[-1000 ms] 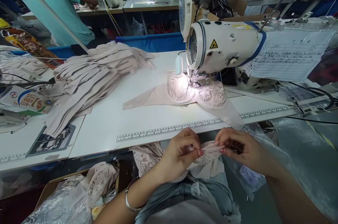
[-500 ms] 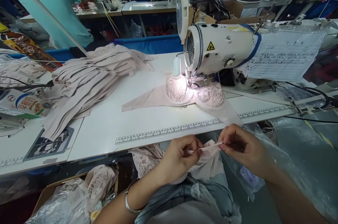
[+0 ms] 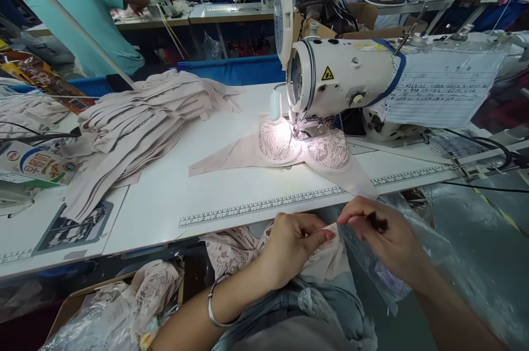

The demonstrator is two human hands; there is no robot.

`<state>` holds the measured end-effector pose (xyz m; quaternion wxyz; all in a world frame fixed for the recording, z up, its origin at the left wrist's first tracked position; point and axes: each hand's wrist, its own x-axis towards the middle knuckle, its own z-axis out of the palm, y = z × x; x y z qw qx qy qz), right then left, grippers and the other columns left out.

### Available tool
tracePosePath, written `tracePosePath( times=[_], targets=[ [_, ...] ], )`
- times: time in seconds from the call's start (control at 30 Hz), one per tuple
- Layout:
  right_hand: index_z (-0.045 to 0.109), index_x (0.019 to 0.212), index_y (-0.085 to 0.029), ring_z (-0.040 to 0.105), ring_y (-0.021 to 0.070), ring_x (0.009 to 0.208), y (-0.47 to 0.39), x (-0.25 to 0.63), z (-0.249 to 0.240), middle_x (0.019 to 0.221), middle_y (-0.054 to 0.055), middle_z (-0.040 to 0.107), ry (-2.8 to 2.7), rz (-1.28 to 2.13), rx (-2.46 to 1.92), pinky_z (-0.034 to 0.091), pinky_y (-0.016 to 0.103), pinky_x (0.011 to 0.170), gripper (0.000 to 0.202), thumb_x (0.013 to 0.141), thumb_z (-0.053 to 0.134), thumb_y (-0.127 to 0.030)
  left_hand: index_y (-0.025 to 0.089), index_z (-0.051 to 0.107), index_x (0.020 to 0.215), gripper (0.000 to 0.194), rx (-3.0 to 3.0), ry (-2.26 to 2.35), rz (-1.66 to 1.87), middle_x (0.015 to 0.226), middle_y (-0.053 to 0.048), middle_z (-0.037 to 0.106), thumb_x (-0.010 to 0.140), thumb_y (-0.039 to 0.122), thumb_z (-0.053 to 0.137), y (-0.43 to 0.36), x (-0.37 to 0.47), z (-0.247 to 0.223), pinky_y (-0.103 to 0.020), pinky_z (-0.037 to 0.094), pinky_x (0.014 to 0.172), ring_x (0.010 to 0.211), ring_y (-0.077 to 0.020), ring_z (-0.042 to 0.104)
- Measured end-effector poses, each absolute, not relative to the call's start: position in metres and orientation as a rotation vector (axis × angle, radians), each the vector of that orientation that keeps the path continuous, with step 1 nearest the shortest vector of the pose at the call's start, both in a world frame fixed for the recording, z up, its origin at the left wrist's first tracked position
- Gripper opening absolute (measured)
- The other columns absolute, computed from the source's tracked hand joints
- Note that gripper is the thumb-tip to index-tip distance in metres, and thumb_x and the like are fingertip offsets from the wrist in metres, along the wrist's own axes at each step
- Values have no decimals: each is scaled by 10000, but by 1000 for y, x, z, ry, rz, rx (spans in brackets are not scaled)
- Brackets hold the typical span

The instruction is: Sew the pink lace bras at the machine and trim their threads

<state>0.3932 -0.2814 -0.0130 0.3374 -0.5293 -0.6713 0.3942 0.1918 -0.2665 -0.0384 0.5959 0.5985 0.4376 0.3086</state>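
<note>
Over my lap, below the table edge, lies a pale pink lace garment piece [image 3: 328, 264], its lace part spreading left under my forearm. My left hand [image 3: 289, 252] pinches its upper edge between thumb and fingers. Close by on the right, the fingertips of my right hand [image 3: 382, 235] are pinched together at the corner of the same edge. A pale pink lace bra [image 3: 328, 154] lies on the table under the lit needle area of the sewing machine [image 3: 343, 75], one wing pointing left and the other reaching the front edge.
Stacked beige fabric strips [image 3: 136, 125] cover the table's left part. A printed ruler [image 3: 264, 208] runs along the front edge of the white table [image 3: 157, 196]. Below left stands a box [image 3: 68, 312] of plastic and lace. A co-worker in a turquoise shirt [image 3: 82, 15] is behind.
My left hand has slid right along the fabric edge, close to my right fingertips. The stretched strip between the hands has shortened. The bra stays under the machine.
</note>
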Motion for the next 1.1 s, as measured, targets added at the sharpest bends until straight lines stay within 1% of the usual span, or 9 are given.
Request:
tracePosePath(
  times=[0.07, 0.13, 0.23, 0.37, 0.6, 0.8, 0.93, 1.03, 1.1],
  targets=[
    [632, 793, -212, 490, 127, 481, -282, 395, -15, 591, -3, 529, -1692, 1087, -1377, 399, 262, 466, 450, 1014, 417, -540, 129, 701, 699, 340, 1239, 990, 681, 551, 17, 490, 823, 445, 693, -265, 191, -37, -241, 225, 464, 489, -82, 319],
    [600, 763, -215, 426, 117, 437, -283, 395, -17, 532, -27, 466, -1697, 1088, -1393, 347, 258, 437, 466, 1011, 406, -558, 111, 717, 732, 377, 1161, 970, 672, 543, 19, 468, 795, 482, 708, -264, 191, -37, -237, 210, 455, 483, -76, 302],
    [564, 748, -223, 326, 102, 450, -285, 391, -17, 534, -62, 357, -1755, 1011, -1427, 278, 248, 440, 385, 973, 514, -532, 92, 737, 766, 414, 1142, 969, 678, 561, 1, 510, 773, 505, 730, -262, 192, -39, -234, 213, 458, 493, -76, 319],
    [610, 838, -226, 294, 100, 455, -284, 384, -16, 549, -84, 269, -1790, 1043, -1448, 276, 239, 448, 301, 949, 561, -501, 96, 749, 756, 421, 1157, 959, 713, 593, -16, 564, 773, 516, 745, -261, 193, -40, -224, 256, 479, 530, -84, 368],
    [554, 787, -224, 337, 105, 486, -280, 380, -21, 557, -73, 327, -1833, 1017, -1456, 288, 235, 467, 283, 969, 518, -438, 101, 739, 724, 313, 1175, 945, 726, 561, 8, 538, 786, 408, 751, -263, 194, -37, -213, 263, 474, 507, -67, 327],
    [547, 784, -226, 331, 105, 470, -282, 378, -21, 549, -71, 340, -1807, 995, -1475, 283, 236, 447, 314, 976, 504, -471, 98, 760, 767, 392, 1146, 934, 702, 513, 29, 470, 774, 490, 761, -262, 193, -39, -218, 212, 442, 475, -58, 277],
    [563, 798, -226, 335, 105, 466, -283, 378, -20, 548, -67, 351, -1832, 1005, -1463, 278, 238, 440, 333, 984, 495, -494, 97, 762, 754, 471, 1118, 935, 697, 552, -8, 547, 714, 565, 797, -261, 193, -42, -224, 237, 453, 494, -73, 343],
    [560, 801, -226, 313, 105, 465, -283, 383, -20, 549, -67, 335, -1790, 1015, -1450, 262, 245, 438, 405, 962, 498, -593, 99, 747, 719, 457, 1103, 928, 715, 556, -18, 563, 707, 552, 805, -260, 192, -43, -223, 255, 463, 501, -77, 366],
    [562, 825, -226, 311, 114, 474, -282, 388, -20, 565, -60, 336, -1747, 1016, -1406, 276, 257, 449, 516, 944, 413, -706, 102, 738, 718, 419, 1107, 915, 726, 558, -18, 568, 735, 517, 791, -260, 191, -43, -220, 257, 457, 488, -73, 367]
  ],
)
